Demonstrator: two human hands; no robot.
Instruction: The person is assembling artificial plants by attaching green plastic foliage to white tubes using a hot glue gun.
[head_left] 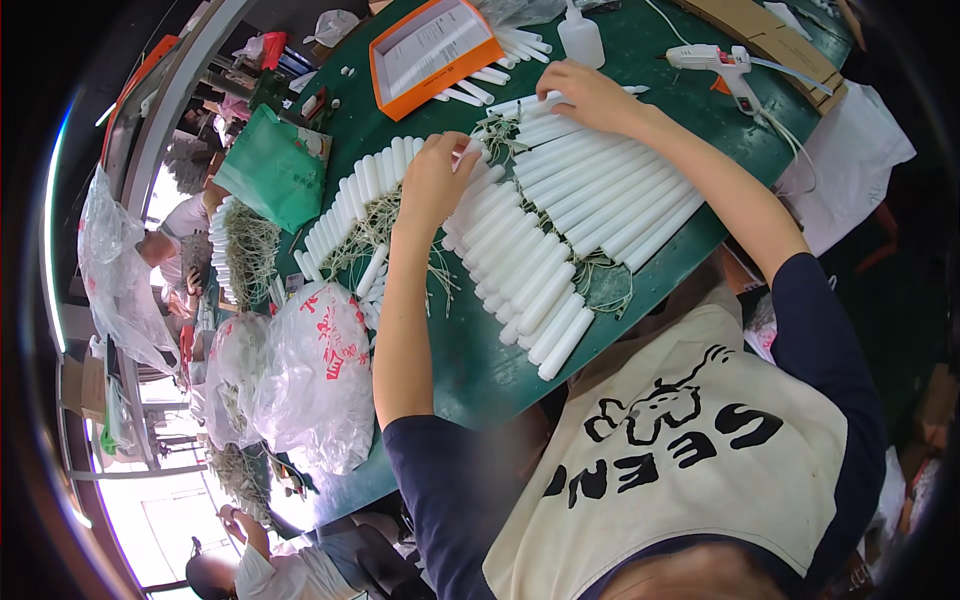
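Note:
Rows of white tubes lie side by side on the green table. The longer tubes (600, 180) form a slanting row on the right. Shorter tubes (520, 270) are stacked in layers left of them, with thin greenish wires (590, 280) bunched between the rows. My left hand (432, 185) is closed, its fingertips pinching a short white tube (474, 150) at the far end of the stack. My right hand (592, 98) reaches over the far end of the long row, thumb and fingers closed around a white tube (515, 106) there. My palms hide parts of these tubes.
Another row of tubes (360, 190) with wires lies left of my left hand. Beyond stand an orange box (435, 55), a white squeeze bottle (580, 38) and a glue gun (720, 65). A green bag (275, 165) and clear plastic bags (315, 375) flank the left side. Other people sit at left.

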